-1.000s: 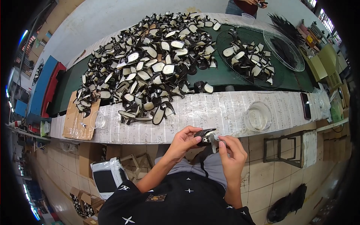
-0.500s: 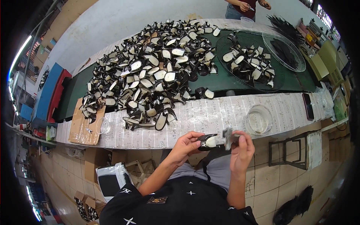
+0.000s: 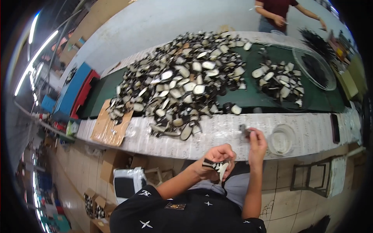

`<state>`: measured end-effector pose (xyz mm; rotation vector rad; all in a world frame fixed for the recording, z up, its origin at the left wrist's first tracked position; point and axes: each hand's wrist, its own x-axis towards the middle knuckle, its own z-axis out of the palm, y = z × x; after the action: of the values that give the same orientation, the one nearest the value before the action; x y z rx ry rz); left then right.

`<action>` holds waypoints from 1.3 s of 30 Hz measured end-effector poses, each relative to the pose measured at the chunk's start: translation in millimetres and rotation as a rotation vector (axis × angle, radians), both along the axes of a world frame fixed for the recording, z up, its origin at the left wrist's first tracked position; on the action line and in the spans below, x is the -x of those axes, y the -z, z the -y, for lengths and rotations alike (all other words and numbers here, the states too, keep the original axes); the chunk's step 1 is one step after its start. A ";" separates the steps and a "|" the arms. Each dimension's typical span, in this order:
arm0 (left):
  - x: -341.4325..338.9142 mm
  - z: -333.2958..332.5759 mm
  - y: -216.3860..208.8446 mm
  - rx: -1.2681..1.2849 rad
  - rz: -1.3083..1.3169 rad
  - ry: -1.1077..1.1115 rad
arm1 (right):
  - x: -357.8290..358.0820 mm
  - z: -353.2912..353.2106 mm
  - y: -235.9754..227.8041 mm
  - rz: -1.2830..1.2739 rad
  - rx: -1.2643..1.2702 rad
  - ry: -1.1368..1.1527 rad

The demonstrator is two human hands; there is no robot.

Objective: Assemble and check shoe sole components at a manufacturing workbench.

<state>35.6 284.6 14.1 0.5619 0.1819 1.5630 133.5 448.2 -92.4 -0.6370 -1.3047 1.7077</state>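
Above my lap, my left hand (image 3: 218,158) is closed round a black shoe part (image 3: 220,167) with a cream-white sole piece and white strips, its pale end pointing down. My right hand (image 3: 257,144) is raised at the table's front edge, pinching a small grey piece (image 3: 244,131) too blurred to name. The two hands are apart. Beyond them lies a big heap of similar black-and-cream shoe parts (image 3: 182,81). A round see-through tub (image 3: 294,146) stands just right of my right hand.
The long table (image 3: 225,136) has a white printed cover and a green surface behind. A smaller heap of shoe parts (image 3: 284,83) and a wire basket (image 3: 330,86) are at the right. Cardboard (image 3: 101,128) lies left, a phone (image 3: 335,128) right. Across the table stands a person (image 3: 272,13).
My right hand has moved away from the shoe part with the grey piece, up over the table edge. My left hand has turned the shoe part downward. The view has shifted left.
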 end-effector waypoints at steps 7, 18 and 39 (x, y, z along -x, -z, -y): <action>58.0 -96.8 -61.3 -0.365 -1.161 -0.548 | 3.6 3.1 16.0 0.041 -0.130 -0.047; 162.5 -168.8 -28.1 0.571 -2.335 -1.296 | 4.1 3.8 9.9 0.040 -0.091 -0.034; 204.0 -75.0 1.2 0.591 -1.674 -1.408 | 3.1 5.6 13.2 0.067 -0.097 -0.039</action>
<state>-168.4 359.6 12.9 1.2308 2.6464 1.6327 130.4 442.6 -105.7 -0.6202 -1.4462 1.6559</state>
